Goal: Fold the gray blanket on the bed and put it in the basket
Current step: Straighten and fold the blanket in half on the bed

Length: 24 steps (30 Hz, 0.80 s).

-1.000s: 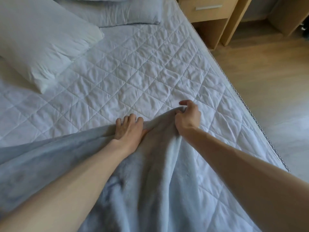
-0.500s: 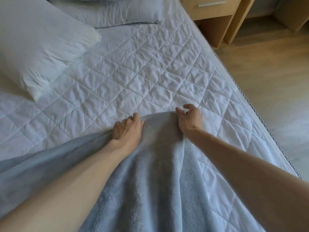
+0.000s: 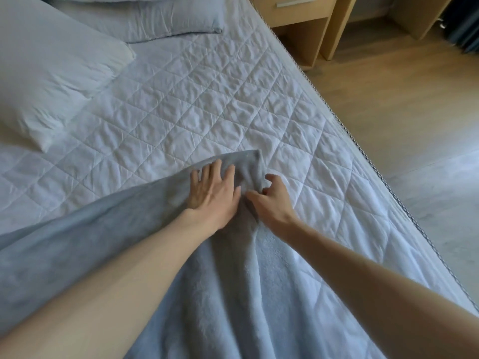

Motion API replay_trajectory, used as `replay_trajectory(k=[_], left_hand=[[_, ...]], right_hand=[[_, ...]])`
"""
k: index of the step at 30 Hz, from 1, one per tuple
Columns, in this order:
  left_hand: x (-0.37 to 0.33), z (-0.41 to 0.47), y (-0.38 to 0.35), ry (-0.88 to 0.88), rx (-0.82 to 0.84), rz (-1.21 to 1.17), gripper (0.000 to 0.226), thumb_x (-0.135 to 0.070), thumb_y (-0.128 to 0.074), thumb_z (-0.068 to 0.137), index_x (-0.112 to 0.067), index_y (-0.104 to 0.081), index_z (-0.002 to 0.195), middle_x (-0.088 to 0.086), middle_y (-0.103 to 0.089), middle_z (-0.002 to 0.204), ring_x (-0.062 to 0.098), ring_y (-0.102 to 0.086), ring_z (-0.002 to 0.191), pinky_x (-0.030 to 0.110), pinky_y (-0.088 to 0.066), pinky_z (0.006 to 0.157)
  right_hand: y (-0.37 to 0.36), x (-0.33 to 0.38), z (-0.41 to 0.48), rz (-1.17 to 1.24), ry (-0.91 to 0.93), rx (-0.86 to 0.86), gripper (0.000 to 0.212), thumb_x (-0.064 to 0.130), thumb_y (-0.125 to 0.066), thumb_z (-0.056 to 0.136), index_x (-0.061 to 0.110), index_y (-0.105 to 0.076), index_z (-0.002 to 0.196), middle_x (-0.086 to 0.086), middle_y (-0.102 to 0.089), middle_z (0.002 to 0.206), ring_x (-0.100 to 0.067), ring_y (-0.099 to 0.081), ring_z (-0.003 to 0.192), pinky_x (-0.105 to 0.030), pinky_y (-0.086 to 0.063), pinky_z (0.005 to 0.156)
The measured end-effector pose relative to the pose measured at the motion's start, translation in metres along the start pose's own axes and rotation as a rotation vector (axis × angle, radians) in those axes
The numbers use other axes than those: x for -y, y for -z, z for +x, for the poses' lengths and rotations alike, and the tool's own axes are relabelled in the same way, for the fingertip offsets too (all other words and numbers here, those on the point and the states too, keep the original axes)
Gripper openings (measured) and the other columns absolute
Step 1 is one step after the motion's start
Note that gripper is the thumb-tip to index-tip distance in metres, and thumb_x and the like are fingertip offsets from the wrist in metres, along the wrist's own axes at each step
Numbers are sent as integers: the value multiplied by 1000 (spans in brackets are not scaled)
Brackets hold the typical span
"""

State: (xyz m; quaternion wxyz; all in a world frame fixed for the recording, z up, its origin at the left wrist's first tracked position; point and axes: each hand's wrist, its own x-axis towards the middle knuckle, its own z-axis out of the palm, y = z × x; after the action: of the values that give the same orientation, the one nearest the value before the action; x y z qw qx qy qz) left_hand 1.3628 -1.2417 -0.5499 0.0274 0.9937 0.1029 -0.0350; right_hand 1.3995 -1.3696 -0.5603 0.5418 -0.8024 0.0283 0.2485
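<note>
The gray blanket (image 3: 207, 294) lies over the near part of the white quilted bed (image 3: 207, 99), and one corner reaches out flat towards the middle of the mattress. My left hand (image 3: 212, 193) presses flat on the blanket just behind that corner, fingers straight and spread. Beside the blanket's right edge is my right hand (image 3: 272, 200). Its fingers are loosely curled over the quilt with nothing between them, and its thumb touches the blanket's fold. No basket is in view.
A white pillow (image 3: 51, 73) lies at the far left and a gray-blue pillow (image 3: 155, 19) at the head of the bed. A wooden nightstand (image 3: 293, 14) stands past the bed's right edge, with wooden floor (image 3: 414, 125) alongside.
Both hands carried the blanket's corner forward over the quilt and laid it flat. My left hand went from gripping to pressing flat, and my right hand let go of the edge.
</note>
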Motion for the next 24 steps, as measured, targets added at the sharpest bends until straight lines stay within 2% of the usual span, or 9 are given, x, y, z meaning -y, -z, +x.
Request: replay_trajectory(k=[2,4,7,10,15,18,20,22,24], left_hand=[[-9,-13,4,-11,-13,-26,43,-38,-40,95,-13,-42,130,14,-39,131,31,-40,119,43,-29,99],[-18,-29,7,-6,1,-53,36,-37,-40,95,-12,-49,119,13,-45,120,30,-46,110,42,-34,92],[-32,-53,11,43,112,-145,35,-38,-36,97,-11,-47,116,15,-52,118,34,-53,108,43,-39,89],[-43,-74,10,52,140,-180,41,-41,-38,95,-10,-39,122,15,-54,123,38,-56,107,42,-41,86],[-52,-104,7,62,149,-211,55,-45,-54,88,-10,-31,122,19,-57,120,41,-57,106,42,-44,85],[-57,-120,6,100,205,-240,55,-44,-63,81,-10,-33,111,22,-59,115,42,-57,105,42,-44,84],[-60,-129,7,146,243,-267,52,-37,-64,82,-9,-35,113,23,-58,115,42,-56,106,42,-44,84],[-64,-136,9,191,261,-317,43,-23,-58,86,-6,-35,118,25,-56,118,43,-54,108,41,-43,85],[-68,-139,13,227,244,-408,39,-14,-54,87,-7,-36,120,23,-55,121,41,-53,110,39,-43,87]], right_hand=[[4,-6,-19,-5,-8,20,64,11,-60,80,5,-33,138,-12,-67,88,-23,-66,82,-36,-55,76],[8,-12,-38,-21,-27,50,59,7,-58,80,3,-39,135,-12,-69,86,-25,-67,83,-39,-54,78],[10,-24,-64,-38,-43,108,39,3,-54,77,-1,-55,116,-19,-70,86,-33,-67,82,-45,-54,78],[10,-39,-87,-77,-15,146,26,3,-53,74,3,-65,96,-19,-69,77,-25,-63,67,-42,-53,68],[8,-61,-120,-136,-27,174,26,12,-59,78,10,-63,104,-4,-68,68,-15,-61,56,-31,-51,58],[4,-72,-142,-257,-7,97,19,22,-64,78,15,-65,96,1,-67,72,-17,-63,70,-29,-49,65],[0,-80,-157,-327,-6,79,13,26,-63,78,16,-64,86,-3,-69,80,-22,-65,79,-32,-52,68],[-3,-84,-169,-394,-26,60,17,31,-62,77,15,-61,78,-5,-68,81,-26,-63,79,-33,-50,65],[-1,-82,-176,-453,-25,5,22,33,-59,78,13,-56,70,-4,-62,73,-28,-61,78,-31,-42,59]])
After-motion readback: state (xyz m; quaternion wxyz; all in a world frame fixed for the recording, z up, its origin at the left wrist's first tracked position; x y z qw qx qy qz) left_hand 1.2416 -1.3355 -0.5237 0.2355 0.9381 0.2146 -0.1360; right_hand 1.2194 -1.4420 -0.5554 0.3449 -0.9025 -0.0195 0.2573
